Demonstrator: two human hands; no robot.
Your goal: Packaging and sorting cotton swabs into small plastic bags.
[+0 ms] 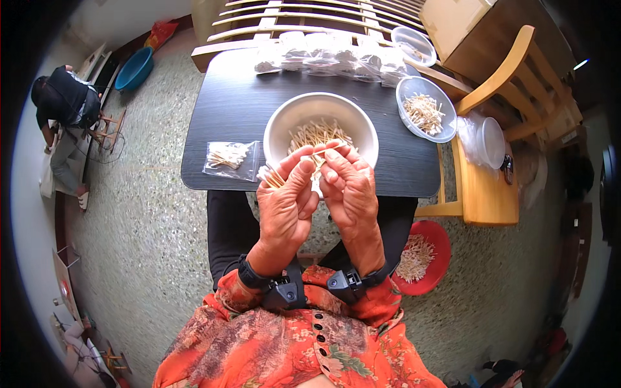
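Observation:
Both hands are raised over the near rim of a white bowl [277, 132], which holds a loose heap of wooden-stick cotton swabs [320, 134]. My left hand [284, 200] is closed round a bunch of cotton swabs [272, 177], their white tips poking out at its left side. Close beside it, my right hand [353, 194] pinches a cotton swab [326, 150] that lies across the fingertips of both hands. More sticks and white tips show between the two hands, partly hidden by the fingers. Left of the bowl lies a clear zip bag [248, 169] with cotton swabs inside.
Filled clear bags [323, 53] line the dark table's [213, 103] far edge. At its right stands a clear tub [405, 121] of swabs, near a wooden chair [482, 194]. A red basin [441, 249] of swabs sits lower right. Another person [68, 103] works at far left.

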